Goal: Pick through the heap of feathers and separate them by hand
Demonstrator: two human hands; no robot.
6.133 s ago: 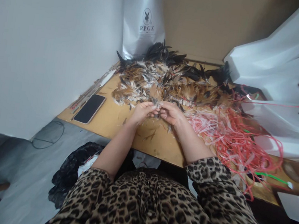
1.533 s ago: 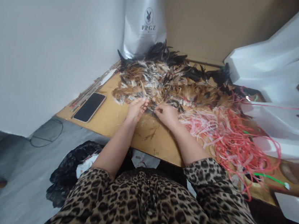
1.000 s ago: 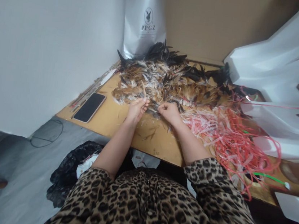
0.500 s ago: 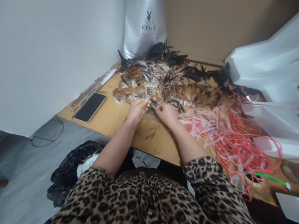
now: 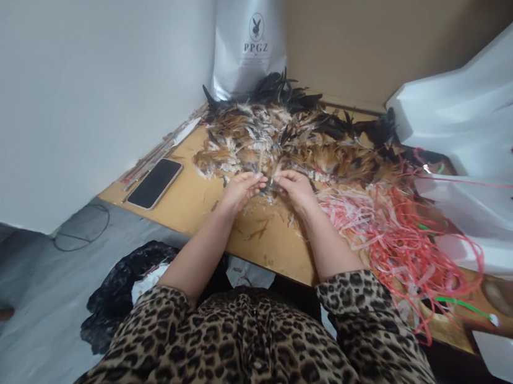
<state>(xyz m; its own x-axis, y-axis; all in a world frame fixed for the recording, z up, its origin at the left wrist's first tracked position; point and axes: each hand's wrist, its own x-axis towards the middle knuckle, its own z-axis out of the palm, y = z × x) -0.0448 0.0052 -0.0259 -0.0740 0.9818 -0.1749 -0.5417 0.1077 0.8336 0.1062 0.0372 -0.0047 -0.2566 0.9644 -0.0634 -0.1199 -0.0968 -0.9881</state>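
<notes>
Pinched between left hand (image 5: 241,189) and right hand (image 5: 295,188), the grip holds small brown-and-white feathers (image 5: 269,184).

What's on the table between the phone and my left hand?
In the head view, bare wooden table lies between the phone and the left hand.

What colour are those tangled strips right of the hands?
The strips are red and pale pink, seen in the head view.

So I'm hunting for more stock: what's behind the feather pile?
Behind the feather pile a white bag printed PPGZ stands against a brown board. The feathers cover the bag's foot, so what lies there can't be seen.
</notes>
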